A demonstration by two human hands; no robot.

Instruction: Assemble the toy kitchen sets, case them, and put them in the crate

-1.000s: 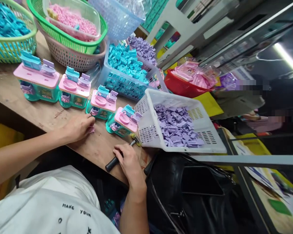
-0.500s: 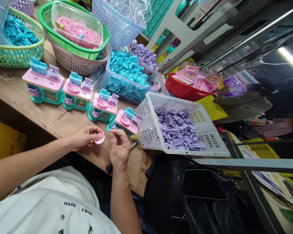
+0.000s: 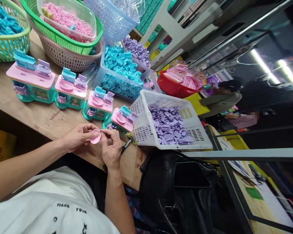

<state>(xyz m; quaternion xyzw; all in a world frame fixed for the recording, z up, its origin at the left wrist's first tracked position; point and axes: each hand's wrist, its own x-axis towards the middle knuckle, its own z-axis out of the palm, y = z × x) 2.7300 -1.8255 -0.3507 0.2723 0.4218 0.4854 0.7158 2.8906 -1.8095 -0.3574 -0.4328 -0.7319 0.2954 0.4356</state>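
Note:
My left hand [image 3: 76, 137] pinches a small round pink plastic piece [image 3: 95, 136] just above the wooden table [image 3: 39, 115]. My right hand [image 3: 111, 148] meets it from the right, its fingertips closed on the same piece. Behind the hands stands a row of several teal and pink toy units [image 3: 69, 89], the nearest one [image 3: 119, 119] right beyond my fingers. A black-handled screwdriver [image 3: 124, 148] lies on the table under my right hand.
A white basket of purple parts [image 3: 169, 125] sits tilted at the table's right end. Behind are a blue crate of teal parts [image 3: 120, 70], green baskets [image 3: 63, 22] with pink and blue parts, and a red basket [image 3: 178, 86]. A black bag [image 3: 180, 191] rests below. Another person sits at far right.
My right hand left the screwdriver on the table and rose to join the left hand, which lifted the pink piece off the table. Both hands now hold it.

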